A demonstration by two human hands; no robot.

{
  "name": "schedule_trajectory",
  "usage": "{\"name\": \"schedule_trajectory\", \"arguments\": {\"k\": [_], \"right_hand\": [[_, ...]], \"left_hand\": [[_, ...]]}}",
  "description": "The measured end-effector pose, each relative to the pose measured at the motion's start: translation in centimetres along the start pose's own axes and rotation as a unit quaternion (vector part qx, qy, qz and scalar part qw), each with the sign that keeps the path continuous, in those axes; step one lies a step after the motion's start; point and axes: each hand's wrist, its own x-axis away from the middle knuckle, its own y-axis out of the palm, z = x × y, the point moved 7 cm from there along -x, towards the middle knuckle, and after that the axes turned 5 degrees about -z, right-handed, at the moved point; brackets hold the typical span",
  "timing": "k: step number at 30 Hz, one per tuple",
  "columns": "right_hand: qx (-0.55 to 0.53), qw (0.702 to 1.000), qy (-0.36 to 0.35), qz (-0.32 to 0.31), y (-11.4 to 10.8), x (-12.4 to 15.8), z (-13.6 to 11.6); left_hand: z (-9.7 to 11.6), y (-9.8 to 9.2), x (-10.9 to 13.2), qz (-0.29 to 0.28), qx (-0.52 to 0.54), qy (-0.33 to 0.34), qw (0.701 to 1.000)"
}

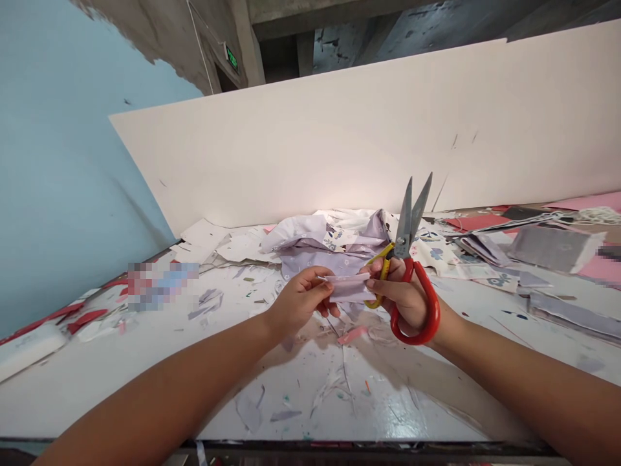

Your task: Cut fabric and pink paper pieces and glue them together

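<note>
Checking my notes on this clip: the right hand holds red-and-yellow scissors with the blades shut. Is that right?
No: the head view shows the scissors' blades open, not shut. The right hand does hold them.

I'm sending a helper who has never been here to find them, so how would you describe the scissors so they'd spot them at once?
On the white, scrap-littered work table, a crumpled lilac floral cloth lies before a long pale board. In front of the cloth, the right hand holds open grey-bladed scissors. One red and one yellow handle loop set them apart.
</note>
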Motion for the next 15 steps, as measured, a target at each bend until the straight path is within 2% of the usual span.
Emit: {"name": "schedule_trajectory", "arguments": {"k": [9,15], "right_hand": [[-0.098,0.991,0.087,0.016,0.48,0.23,0.56],[-0.085,0.994,0.066,-0.024,0.66,0.07,0.41]], "left_hand": [[-0.13,0.56,-0.01,-0.024,0.111,-0.027,0.993],[-0.59,0.69,-0.10,-0.028,0.173,-0.054,0.983]]}}
